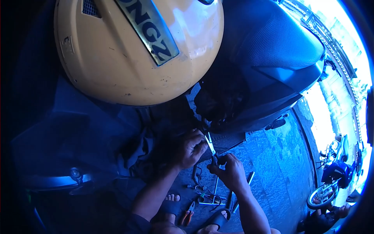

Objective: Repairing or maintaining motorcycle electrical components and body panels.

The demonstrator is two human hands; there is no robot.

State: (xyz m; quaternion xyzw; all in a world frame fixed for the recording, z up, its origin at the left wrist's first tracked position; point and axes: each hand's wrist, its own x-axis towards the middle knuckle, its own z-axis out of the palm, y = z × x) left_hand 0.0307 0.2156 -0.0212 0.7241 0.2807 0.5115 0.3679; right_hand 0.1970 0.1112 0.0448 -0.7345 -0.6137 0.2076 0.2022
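Note:
My right hand (230, 172) is closed on scissors (211, 147), whose pale blades point upward and stand slightly apart. My left hand (191, 150) is closed beside the blades, its fingers pinched; what they hold is too dark and small to make out. Both hands are low at the front of a dark scooter (261, 89), near a ridged footboard (228, 140) and a shadowed cavity.
A yellow helmet (128, 78) fills the upper left. Pliers (187, 217) and several metal tools (204, 202) lie on the floor (280, 163) between my sandalled feet (218, 220). At right are a parked motorbike (335, 175) and a dark-clad person (319, 220).

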